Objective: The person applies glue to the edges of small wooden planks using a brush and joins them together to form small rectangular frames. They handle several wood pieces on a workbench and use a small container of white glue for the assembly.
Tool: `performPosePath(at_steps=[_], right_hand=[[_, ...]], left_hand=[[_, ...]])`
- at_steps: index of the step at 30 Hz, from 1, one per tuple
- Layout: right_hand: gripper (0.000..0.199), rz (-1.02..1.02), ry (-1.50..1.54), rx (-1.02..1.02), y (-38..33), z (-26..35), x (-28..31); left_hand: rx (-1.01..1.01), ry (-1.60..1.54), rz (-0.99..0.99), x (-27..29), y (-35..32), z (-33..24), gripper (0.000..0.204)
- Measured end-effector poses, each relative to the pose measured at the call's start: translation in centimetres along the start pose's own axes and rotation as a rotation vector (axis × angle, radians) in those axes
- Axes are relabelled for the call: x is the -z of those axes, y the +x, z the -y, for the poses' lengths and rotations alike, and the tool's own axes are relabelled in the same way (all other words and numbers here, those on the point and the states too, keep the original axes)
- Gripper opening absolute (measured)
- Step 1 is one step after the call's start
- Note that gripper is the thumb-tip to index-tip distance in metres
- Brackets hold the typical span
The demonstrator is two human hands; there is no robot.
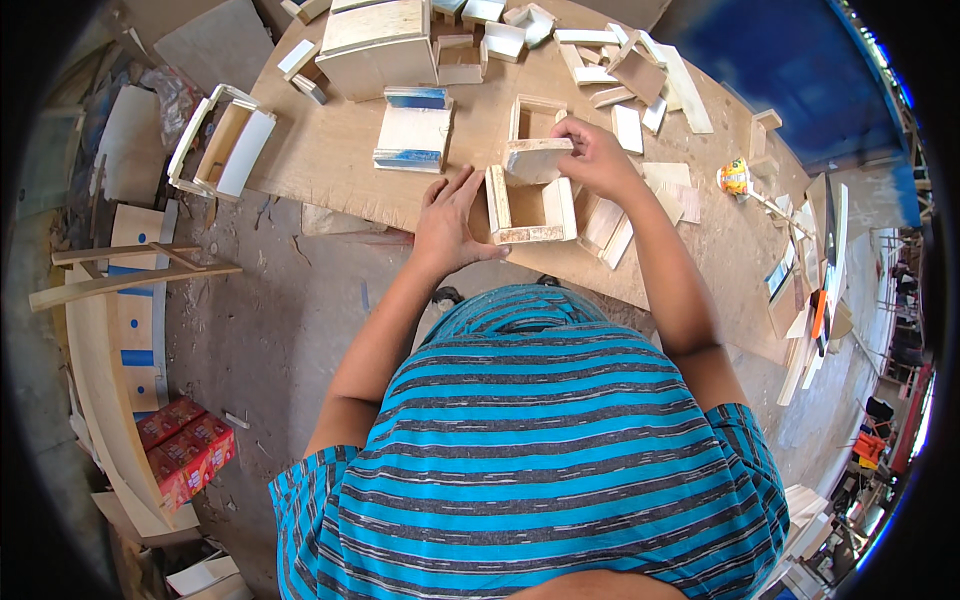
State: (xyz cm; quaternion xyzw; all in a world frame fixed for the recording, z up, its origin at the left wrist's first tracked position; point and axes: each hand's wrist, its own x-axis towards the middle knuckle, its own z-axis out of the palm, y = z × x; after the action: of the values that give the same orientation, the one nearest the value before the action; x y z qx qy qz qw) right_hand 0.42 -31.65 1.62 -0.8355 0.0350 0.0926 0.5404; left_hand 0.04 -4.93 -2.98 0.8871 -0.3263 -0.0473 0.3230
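Note:
On the wooden table, near its front edge, lies a small open wooden frame box [532, 235]. My left hand [450, 222] rests beside its left side, fingers spread and thumb stretched toward the near corner, holding nothing. Over the far end of the box my right hand [598, 160] grips a small wooden board [538, 160] by its right end. Just beyond sits another small wooden frame [540, 112]. To the left is a square wooden piece with blue-painted strips [415, 130]. A further wooden frame [606, 230] lies under my right forearm.
Wooden boxes [375, 50] and loose offcuts [627, 75] crowd the table's far side. A colourful cup [734, 178] stands at the right, near a pile of wood strips [810, 270]. Off the left edge are a wooden frame [222, 145] and red packages [190, 452].

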Motion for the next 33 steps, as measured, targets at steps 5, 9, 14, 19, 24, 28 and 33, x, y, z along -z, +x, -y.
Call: performPosePath(at_steps=[5,9,14,19,24,28,33], right_hand=[[0.023,0.119,-0.211,-0.066,-0.7,2.5,-0.1],[0.023,0.159,-0.183,-0.053,-0.9,2.2,0.0],[0.022,0.215,-0.207,-0.011,-0.5,1.0,-0.1],[0.024,0.206,-0.196,0.011,-0.3,1.5,0.4],[0.028,0.142,-0.368,0.181,-0.9,3.2,0.9],[0.029,0.099,-0.582,0.315,-1.2,4.2,-0.2],[0.03,-0.011,-0.746,0.334,-2.0,4.7,-1.4]], left_hand=[[0.015,0.011,0.016,0.1,-0.1,0.0,0.119],[0.011,0.009,0.017,-0.1,0.0,0.0,0.118],[0.005,0.012,0.022,-0.2,0.1,0.1,0.118],[0.01,0.009,0.016,-0.2,0.1,0.1,0.117],[-0.01,0.005,-0.024,-0.3,-0.1,0.1,0.114],[-0.02,-0.002,-0.042,-0.4,-0.1,0.3,0.114],[-0.015,0.004,-0.014,-0.4,0.0,0.3,0.117]])
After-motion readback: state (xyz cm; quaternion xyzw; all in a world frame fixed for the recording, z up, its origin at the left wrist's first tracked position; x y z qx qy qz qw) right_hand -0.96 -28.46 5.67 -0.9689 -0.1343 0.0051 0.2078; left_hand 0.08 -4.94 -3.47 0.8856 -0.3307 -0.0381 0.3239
